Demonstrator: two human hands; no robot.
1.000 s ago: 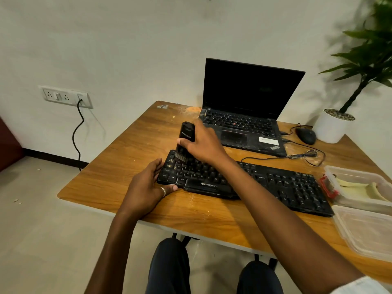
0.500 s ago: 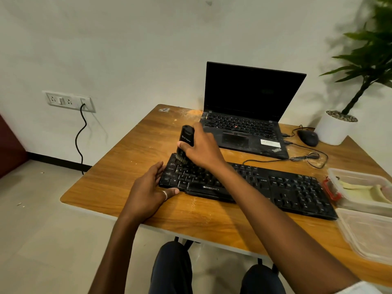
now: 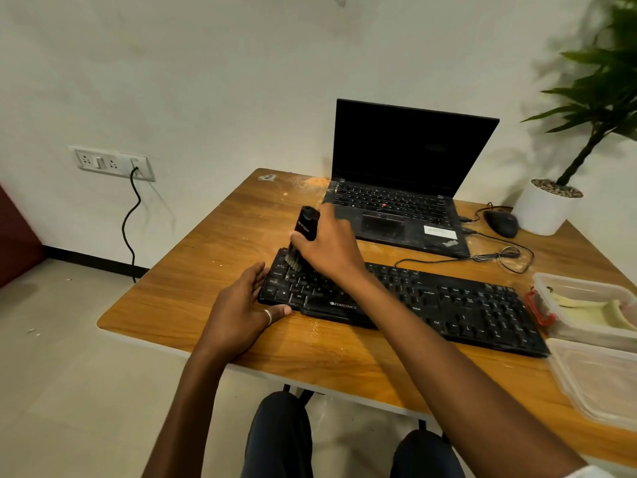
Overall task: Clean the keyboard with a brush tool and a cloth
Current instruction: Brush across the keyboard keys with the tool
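Observation:
A black keyboard (image 3: 448, 305) lies across the wooden table (image 3: 213, 270). My right hand (image 3: 327, 248) grips a black brush tool (image 3: 305, 225) upright, its bristles down on the keys at the keyboard's far left corner. My left hand (image 3: 241, 308) rests against the keyboard's left end, fingers straight along the edge and thumb at the front edge. A yellow cloth (image 3: 599, 310) lies inside a clear plastic box (image 3: 551, 281) at the right.
An open black laptop (image 3: 406, 188) stands behind the keyboard, with a mouse (image 3: 501, 222) and looped cable to its right. A white plant pot (image 3: 544, 208) sits at the far right corner. A clear lid (image 3: 599, 381) lies at the near right edge.
The brush and my right hand have stayed at the keyboard's left corner with slight movement. The view has shifted a little; my left hand keeps its place.

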